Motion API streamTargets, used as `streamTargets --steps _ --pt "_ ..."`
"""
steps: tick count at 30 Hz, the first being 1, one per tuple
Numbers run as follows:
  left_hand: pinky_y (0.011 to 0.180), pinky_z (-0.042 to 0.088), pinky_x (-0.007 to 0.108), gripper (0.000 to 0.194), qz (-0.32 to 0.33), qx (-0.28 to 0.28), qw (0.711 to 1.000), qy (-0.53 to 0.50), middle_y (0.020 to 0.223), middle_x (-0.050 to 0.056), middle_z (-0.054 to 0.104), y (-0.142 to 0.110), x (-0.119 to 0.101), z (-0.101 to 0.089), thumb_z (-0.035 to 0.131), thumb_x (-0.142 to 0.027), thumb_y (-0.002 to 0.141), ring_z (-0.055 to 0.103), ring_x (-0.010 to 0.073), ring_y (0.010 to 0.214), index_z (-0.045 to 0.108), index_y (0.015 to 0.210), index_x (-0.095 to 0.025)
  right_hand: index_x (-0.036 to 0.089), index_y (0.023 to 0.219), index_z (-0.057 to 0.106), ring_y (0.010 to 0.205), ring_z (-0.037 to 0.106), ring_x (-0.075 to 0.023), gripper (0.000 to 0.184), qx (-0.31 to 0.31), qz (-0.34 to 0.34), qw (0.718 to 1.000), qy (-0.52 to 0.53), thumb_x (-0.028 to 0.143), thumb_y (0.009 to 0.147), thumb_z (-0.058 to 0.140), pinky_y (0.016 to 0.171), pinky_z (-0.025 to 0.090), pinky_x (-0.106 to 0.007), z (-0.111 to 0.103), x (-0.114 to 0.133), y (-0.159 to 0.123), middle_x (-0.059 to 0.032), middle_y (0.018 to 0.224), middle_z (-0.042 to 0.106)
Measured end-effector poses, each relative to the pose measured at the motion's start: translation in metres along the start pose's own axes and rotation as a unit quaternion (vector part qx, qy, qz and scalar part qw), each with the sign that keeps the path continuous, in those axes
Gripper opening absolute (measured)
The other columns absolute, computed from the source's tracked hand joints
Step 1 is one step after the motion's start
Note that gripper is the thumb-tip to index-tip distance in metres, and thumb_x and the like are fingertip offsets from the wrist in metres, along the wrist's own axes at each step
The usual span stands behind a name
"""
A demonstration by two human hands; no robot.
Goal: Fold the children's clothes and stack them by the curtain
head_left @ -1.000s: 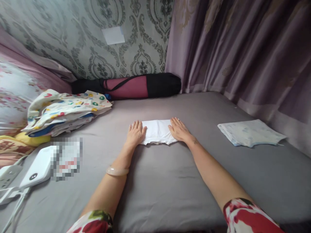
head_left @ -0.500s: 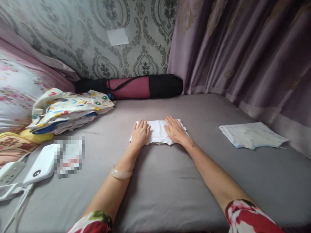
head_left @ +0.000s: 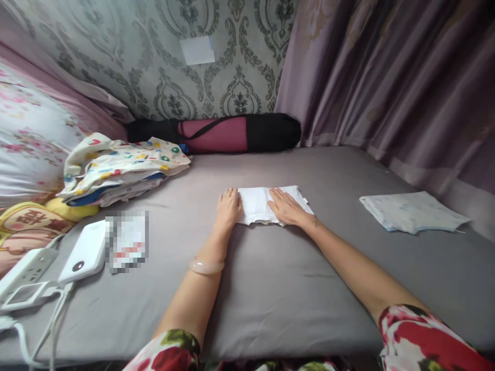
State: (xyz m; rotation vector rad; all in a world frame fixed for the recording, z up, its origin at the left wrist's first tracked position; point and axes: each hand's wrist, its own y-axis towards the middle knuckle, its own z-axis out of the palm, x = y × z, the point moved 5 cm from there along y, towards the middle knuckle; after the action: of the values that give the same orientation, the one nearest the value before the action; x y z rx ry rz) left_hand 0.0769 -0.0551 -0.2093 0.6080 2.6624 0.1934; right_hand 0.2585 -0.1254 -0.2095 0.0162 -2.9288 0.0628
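Note:
A folded white garment [head_left: 255, 205] lies flat on the grey bed sheet [head_left: 278, 288], with a small tag at its right edge. My left hand [head_left: 229, 207] rests at the garment's left edge, palm down and fingers stretched forward. Flat on the right half of the cloth lies my right hand [head_left: 286, 207], its fingers extended. Neither hand grips anything. What is under the palms is hidden.
To the right lies a folded pale cloth [head_left: 415, 212]. A pile of patterned clothes [head_left: 127, 165] sits on the left, near a white power bank [head_left: 85, 250], a power strip [head_left: 29, 268] and cables. A maroon and black bag [head_left: 216, 135] lies along the wall.
My left hand has slid from on top of the white garment to its left edge. My right hand stays on the cloth, slightly nearer its middle. The whole view has shifted a little.

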Motion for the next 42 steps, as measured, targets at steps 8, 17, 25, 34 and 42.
streamTargets --steps 8,17,25,34,42 --pt "0.11 0.035 0.046 0.041 -0.012 -0.028 0.998 -0.055 0.138 0.015 0.054 0.009 0.019 0.003 0.044 -0.016 0.09 0.046 0.0265 0.132 0.052 0.13 -0.014 0.001 0.148 0.032 0.145 0.022 -0.0261 0.063 -0.045 0.023 0.999 -0.01 0.039 0.098 0.021 0.118 0.015 -0.04 -0.008 0.037 0.017 -0.0169 0.155 0.03" --pt "0.105 0.042 0.039 0.04 -0.033 -0.042 0.99 -0.131 0.129 0.014 0.062 0.016 0.031 0.005 0.042 -0.014 0.089 0.056 0.0244 0.121 0.057 0.127 -0.013 0.002 0.147 0.034 0.144 0.024 -0.0247 0.063 -0.091 0.05 0.994 -0.028 0.041 0.1 0.02 0.118 0.01 -0.04 0.014 0.049 0.027 -0.0156 0.155 0.031" --pt "0.104 0.044 0.036 0.04 -0.111 -0.07 0.96 -0.248 0.122 0.011 0.067 0.019 0.047 -0.004 0.044 -0.012 0.086 0.06 0.0227 0.117 0.064 0.12 -0.015 0.001 0.147 0.033 0.144 0.024 -0.0276 0.063 -0.047 0.053 0.997 -0.025 0.04 0.099 0.022 0.117 0.014 -0.044 0.007 0.049 0.031 -0.0183 0.155 0.03" --pt "0.102 0.047 0.034 0.042 -0.137 -0.114 0.928 -0.327 0.117 0.013 0.069 0.023 0.063 -0.01 0.04 -0.01 0.082 0.063 0.0199 0.113 0.065 0.115 -0.01 -0.001 0.146 0.034 0.144 0.023 -0.0286 0.065 -0.066 0.038 0.997 -0.012 0.041 0.099 0.022 0.117 0.011 -0.043 0.006 0.081 0.038 -0.0188 0.154 0.031" --pt "0.097 0.049 0.033 0.038 -0.154 -0.146 0.921 -0.327 0.108 0.011 0.071 0.022 0.071 -0.013 0.038 -0.011 0.082 0.065 0.0189 0.106 0.067 0.107 -0.012 -0.001 0.146 0.035 0.143 0.024 -0.0279 0.064 -0.064 0.04 0.997 -0.029 0.041 0.097 0.026 0.117 0.008 -0.044 0.019 0.085 0.041 -0.018 0.153 0.033"
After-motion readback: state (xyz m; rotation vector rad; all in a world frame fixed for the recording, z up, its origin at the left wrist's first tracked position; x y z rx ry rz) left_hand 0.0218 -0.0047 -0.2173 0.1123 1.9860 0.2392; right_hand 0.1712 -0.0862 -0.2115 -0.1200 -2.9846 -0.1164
